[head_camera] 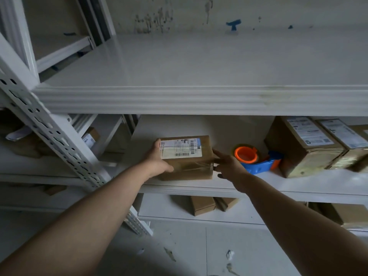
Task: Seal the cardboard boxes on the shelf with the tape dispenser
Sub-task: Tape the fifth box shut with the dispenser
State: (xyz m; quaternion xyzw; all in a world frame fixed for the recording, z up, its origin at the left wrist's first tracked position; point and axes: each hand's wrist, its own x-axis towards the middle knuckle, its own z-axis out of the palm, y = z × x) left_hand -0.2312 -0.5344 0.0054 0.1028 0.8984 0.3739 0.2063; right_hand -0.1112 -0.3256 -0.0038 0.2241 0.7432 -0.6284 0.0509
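Head view: left hand (157,159) grips box (188,168), right hand (229,165) touches it.

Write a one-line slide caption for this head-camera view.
Left hand grips a cardboard box on the shelf; right hand touches its side, tape dispenser nearby.

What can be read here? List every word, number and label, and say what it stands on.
Nothing is legible.
Shipping label on the middle box: barcodes, print too blurred.
Labels on the right-hand boxes: too blurred.
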